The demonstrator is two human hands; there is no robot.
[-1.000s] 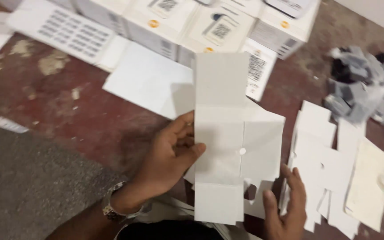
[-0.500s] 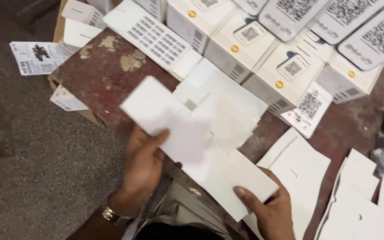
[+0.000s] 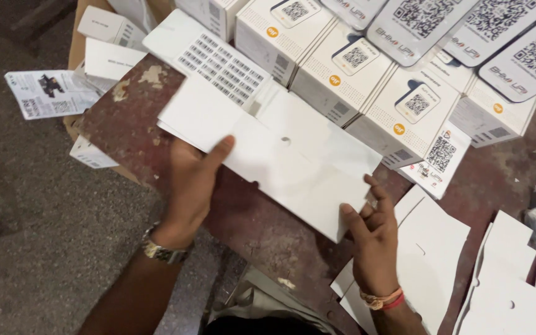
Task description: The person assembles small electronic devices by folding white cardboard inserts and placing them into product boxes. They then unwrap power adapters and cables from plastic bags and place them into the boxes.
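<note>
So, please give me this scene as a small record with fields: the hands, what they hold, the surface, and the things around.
left hand: left hand grips the left part of the flat white die-cut cardboard sheet, thumb on top
right hand: right hand holds the sheet's lower right corner
sheet: unfolded, tilted, small round hole near the middle
surface: worn reddish-brown table
behind: row of white printed product boxes
right side: pile of flat white cardboard blanks
floor: printed paper leaflet
</note>
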